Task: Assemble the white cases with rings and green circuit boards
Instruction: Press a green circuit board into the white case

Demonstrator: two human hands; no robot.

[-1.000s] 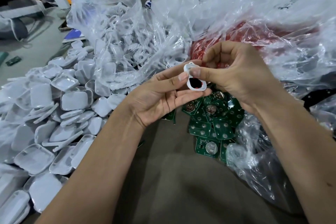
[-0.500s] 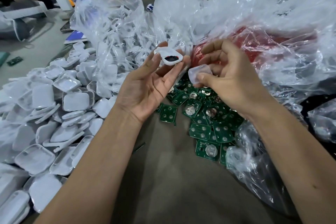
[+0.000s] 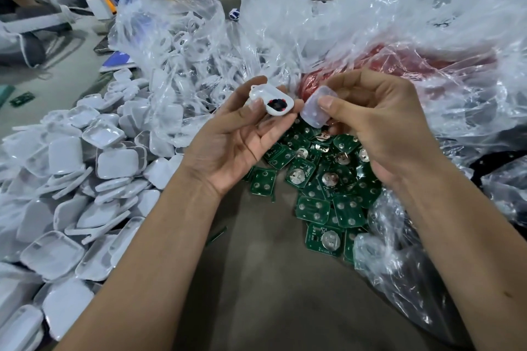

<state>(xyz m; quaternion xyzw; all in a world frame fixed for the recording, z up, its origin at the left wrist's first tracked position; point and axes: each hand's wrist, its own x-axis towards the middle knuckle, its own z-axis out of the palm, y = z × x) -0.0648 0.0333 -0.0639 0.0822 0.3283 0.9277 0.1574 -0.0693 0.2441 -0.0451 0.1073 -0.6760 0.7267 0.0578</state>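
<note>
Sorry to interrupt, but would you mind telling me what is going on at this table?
A person is assembling small white cases. The left hand holds a white case half with a dark insert showing, while the right hand pinches a translucent white cover just beside it, not yet joined. Green circuit boards lie heaped beneath, white case shells piled to the left.

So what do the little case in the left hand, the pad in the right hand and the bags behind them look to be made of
Case: likely hard plastic, opaque white with a smooth, slightly shiny shell. Pad: probably soft silicone or rubber, milky and see-through, with faint round bumps. Bags: thin clear plastic film, crinkled, catching glare.
</note>
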